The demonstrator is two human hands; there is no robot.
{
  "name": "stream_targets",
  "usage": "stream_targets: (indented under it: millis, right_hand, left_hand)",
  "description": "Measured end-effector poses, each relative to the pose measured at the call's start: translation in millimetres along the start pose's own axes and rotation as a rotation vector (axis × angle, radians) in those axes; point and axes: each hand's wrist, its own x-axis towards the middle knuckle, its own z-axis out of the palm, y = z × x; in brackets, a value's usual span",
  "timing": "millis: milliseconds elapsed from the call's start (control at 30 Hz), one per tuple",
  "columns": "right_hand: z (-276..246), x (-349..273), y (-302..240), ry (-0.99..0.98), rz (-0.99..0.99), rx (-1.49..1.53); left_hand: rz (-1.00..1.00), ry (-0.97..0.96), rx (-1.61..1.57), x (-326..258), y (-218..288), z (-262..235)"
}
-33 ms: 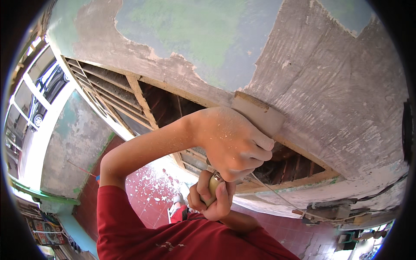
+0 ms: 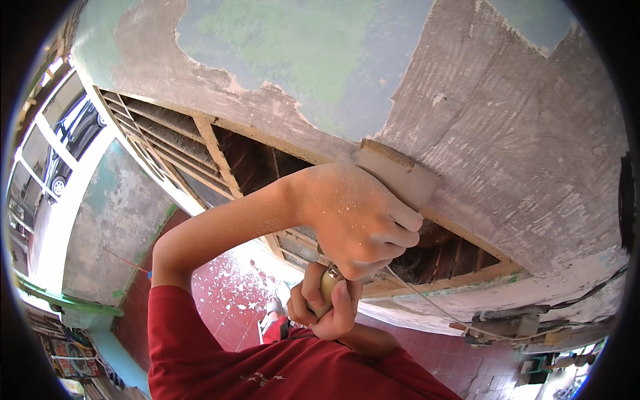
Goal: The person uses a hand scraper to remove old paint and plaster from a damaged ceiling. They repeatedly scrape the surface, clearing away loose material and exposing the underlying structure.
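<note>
My left hand [image 2: 360,220], dusted with white flecks, grips the upper part of a scraper. Its wide flat blade [image 2: 400,175] lies against a wall [image 2: 520,133] of bare grey plaster with patches of blue-green paint. My right hand [image 2: 327,307] is closed round the lower end of the scraper's yellowish handle [image 2: 328,283], just under the left hand. Both arms come from my red shirt [image 2: 267,373].
Under the blade runs an open gap with bare wooden laths and beams [image 2: 227,160]. A thin wire [image 2: 433,307] hangs along its edge. The red tiled floor [image 2: 227,293] is strewn with white chips. A window frame [image 2: 53,153] is at the left.
</note>
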Motion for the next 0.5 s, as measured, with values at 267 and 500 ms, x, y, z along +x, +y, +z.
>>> stream_targets:
  millis: [267, 500]
  right_hand:
    - [5.3, 2.7, -1.5, 0.054, -0.006, 0.073]
    - [0.4, 1.7, 3.0, 0.05, 0.011, 0.01]
  left_hand:
    - [0.004, 0.018, 0.004, -0.2, -4.8, 1.5]
    - [0.005, -0.013, -0.016, 0.3, -4.1, -2.1]
